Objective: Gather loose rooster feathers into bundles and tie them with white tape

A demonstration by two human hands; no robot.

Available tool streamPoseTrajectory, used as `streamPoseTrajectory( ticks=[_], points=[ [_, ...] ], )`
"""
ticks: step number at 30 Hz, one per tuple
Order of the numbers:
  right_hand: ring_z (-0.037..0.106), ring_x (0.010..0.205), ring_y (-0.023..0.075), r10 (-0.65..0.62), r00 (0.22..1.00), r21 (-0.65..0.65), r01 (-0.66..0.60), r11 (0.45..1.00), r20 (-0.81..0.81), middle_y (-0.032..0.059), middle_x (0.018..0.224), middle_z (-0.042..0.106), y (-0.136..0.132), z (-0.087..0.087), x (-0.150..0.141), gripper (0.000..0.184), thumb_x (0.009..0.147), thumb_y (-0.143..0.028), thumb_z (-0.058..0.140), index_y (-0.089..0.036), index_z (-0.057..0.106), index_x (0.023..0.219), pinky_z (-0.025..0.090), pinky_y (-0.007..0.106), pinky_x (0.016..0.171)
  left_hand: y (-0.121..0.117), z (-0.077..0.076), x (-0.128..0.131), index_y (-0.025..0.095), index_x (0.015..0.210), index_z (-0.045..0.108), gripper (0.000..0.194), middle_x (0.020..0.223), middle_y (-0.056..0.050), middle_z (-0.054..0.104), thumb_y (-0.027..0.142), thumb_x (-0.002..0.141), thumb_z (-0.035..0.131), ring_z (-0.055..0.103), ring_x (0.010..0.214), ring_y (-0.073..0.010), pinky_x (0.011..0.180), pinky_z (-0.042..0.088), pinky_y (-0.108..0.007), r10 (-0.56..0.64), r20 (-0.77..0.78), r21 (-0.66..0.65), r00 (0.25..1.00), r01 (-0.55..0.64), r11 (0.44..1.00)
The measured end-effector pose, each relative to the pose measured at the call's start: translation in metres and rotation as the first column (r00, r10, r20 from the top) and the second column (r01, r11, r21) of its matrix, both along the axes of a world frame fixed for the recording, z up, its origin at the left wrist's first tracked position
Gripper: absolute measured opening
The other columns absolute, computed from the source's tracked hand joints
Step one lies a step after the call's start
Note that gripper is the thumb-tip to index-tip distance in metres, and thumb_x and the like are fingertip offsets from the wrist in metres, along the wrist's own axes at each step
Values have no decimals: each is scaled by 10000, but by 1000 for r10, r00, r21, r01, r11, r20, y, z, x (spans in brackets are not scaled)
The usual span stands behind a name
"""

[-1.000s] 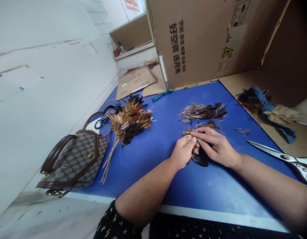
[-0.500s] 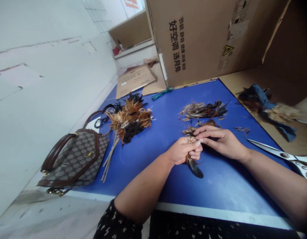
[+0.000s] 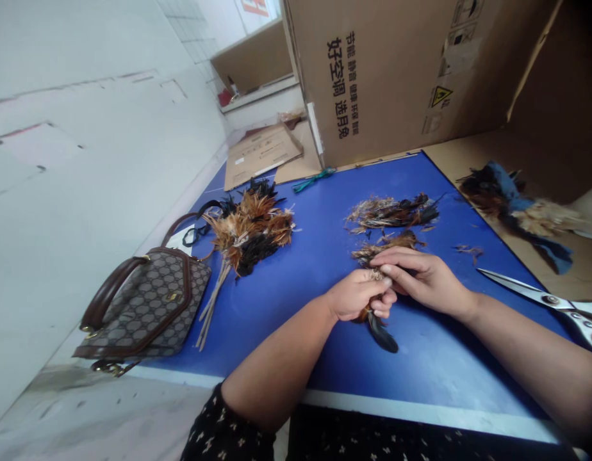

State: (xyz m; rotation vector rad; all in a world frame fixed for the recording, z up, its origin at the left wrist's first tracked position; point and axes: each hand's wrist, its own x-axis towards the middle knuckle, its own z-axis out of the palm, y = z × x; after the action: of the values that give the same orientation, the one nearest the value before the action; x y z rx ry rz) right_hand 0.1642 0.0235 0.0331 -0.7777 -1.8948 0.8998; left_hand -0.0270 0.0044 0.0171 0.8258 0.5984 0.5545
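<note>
Fingers are hiding the middle of the feather bunch, and the frame's edges are cutting off several things.
The left hand (image 3: 361,296) is covering the gripped part of the feather bunch (image 3: 383,334), while the right hand (image 3: 428,280) is concealing its own grip, so whether its fingertips are pinching anything is staying unclear. The right edge is cropping the scissors' (image 3: 550,299) handles and a pale object (image 3: 591,211); the top edge is cutting off the big carton (image 3: 396,77) and an orange-marked sign (image 3: 255,6). The handbag's (image 3: 152,307) clasp is blurring, and its strap is partly covering a white paper (image 3: 180,240).
</note>
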Motion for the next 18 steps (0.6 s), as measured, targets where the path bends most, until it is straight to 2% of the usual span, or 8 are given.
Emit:
streamPoseTrajectory(
  ticks=[4, 6, 10, 14, 18],
  points=[
    [715, 1044, 264, -13, 1000, 56, 13, 998, -1, 92, 1106, 757, -3, 0, -2, 271, 964, -368, 736, -337, 822, 1219, 604, 441, 924, 0, -5, 5, 163, 763, 517, 399, 688, 24, 507, 432, 867, 793, 382, 497, -31, 523, 357, -235, 39, -43, 36, 998, -38, 999],
    [708, 994, 249, 14, 1000, 69, -14, 998, 2, 86, 1071, 742, -5, -2, -5, 272, 951, -361, 753, -346, 826, 1212, 607, 422, 872, -2, -8, 8, 168, 746, 502, 344, 657, 37, 487, 353, 883, 757, 395, 492, -32, 528, 376, -235, 61, -75, 90, 995, -54, 994],
    [699, 901, 226, 22, 1000, 77, -22, 997, 5, 82, 994, 734, -7, -2, -9, 164, 965, -352, 728, -319, 858, 1060, 605, 394, 798, -4, -8, 11, 174, 808, 508, 233, 641, 54, 464, 284, 900, 692, 406, 488, -39, 514, 346, -226, 68, -101, 151, 993, -52, 987],
    [684, 856, 239, -49, 999, 53, 49, 997, 12, 91, 919, 732, -5, 2, -8, 171, 960, -409, 725, -280, 830, 925, 597, 412, 788, -3, 1, 8, 198, 792, 433, 312, 638, 75, 406, 295, 887, 714, 322, 478, -21, 497, 204, -218, 64, -73, 134, 995, -54, 989],
    [675, 866, 253, -90, 996, 38, 89, 995, 24, 94, 890, 728, 0, 1, -5, 234, 976, -459, 702, -259, 785, 887, 582, 431, 810, -2, 9, 6, 203, 833, 412, 360, 697, 70, 409, 342, 879, 741, 285, 512, -17, 531, 206, -219, 93, -11, 118, 996, -91, 989]
  ],
)
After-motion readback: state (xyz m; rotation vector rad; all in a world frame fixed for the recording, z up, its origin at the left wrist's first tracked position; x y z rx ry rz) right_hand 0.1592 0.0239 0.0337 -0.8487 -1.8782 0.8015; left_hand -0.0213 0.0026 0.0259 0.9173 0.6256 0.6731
